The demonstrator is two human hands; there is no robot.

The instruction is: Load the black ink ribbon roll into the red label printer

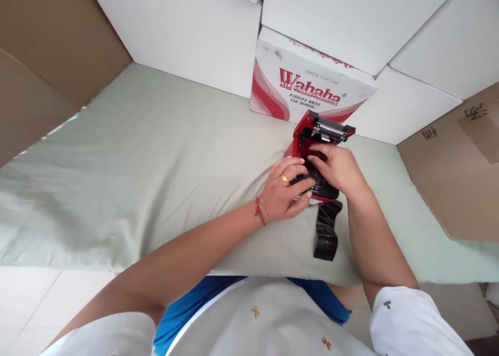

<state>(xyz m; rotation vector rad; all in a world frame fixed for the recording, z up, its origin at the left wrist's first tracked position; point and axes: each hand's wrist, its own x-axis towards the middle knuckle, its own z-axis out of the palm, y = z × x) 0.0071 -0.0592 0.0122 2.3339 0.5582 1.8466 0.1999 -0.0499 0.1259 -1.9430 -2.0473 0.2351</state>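
Note:
A small red and black machine (325,192) stands on the cloth with its lid (304,130) raised; it looks like a label printer. Under the lid's top edge runs a dark roller (331,130) with metal parts beside it. My left hand (286,187), with a gold ring, grips the machine's left and front side, fingers bent over the black face. My right hand (337,169) reaches into the opening from the right, thumb and forefinger apart. Its other fingertips and the compartment's inside are partly hidden. Just in front lies a glossy black wavy piece (327,231), its kind unclear.
A pale green cloth (117,174) covers the table. Behind the machine is a Wahaha water carton (312,86), close to the raised lid. White boxes (187,28) stand along the back. Brown cartons (50,60) rise at the left, and another carton (460,163) stands at the right.

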